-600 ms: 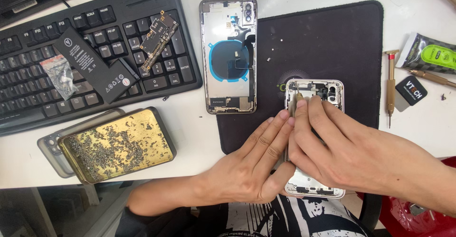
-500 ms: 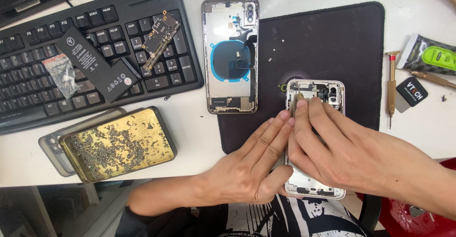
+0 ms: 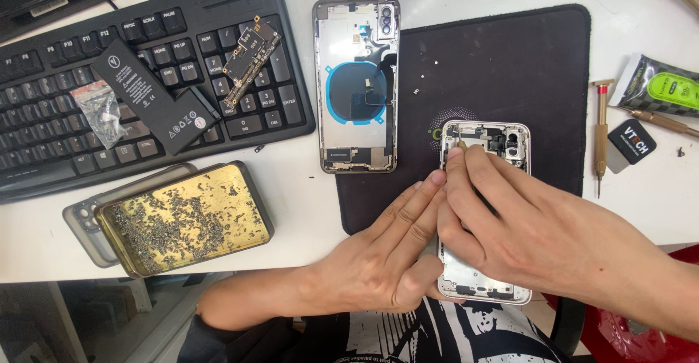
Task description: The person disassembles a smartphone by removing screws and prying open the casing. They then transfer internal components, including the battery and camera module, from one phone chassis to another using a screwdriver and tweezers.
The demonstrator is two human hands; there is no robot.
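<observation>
Phone housing (image 3: 486, 279), silver-framed and opened, lies at the near edge of the worktop (image 3: 306, 188), half on the black mat (image 3: 510, 64) and jutting past the edge toward you. Your right hand (image 3: 531, 232) lies across its middle, fingers curled and pinched around a thin tool (image 3: 461, 143) whose tip touches the upper left corner of the housing, beside the camera opening. Your left hand (image 3: 386, 261) rests against the housing's left side, fingers stretched flat and together, the thumb tucked under near the bottom edge, steadying it rather than gripping.

Just beyond, a second opened phone shell (image 3: 355, 86) with a blue ring inside lies upright along the mat's left edge. Left of that, a black keyboard (image 3: 44, 137) fills the far left corner, carrying a black L-shaped battery (image 3: 149, 97), a narrow circuit board (image 3: 250, 61) and a small clear bag (image 3: 98, 119). Near the left front edge sits a brass-coloured tray (image 3: 186, 217) scattered with tiny screws, lying on a grey case (image 3: 81, 221). Along the right edge lie a small screwdriver (image 3: 601, 133), a black tag (image 3: 631, 141) and a green-and-black packet (image 3: 659, 86).
</observation>
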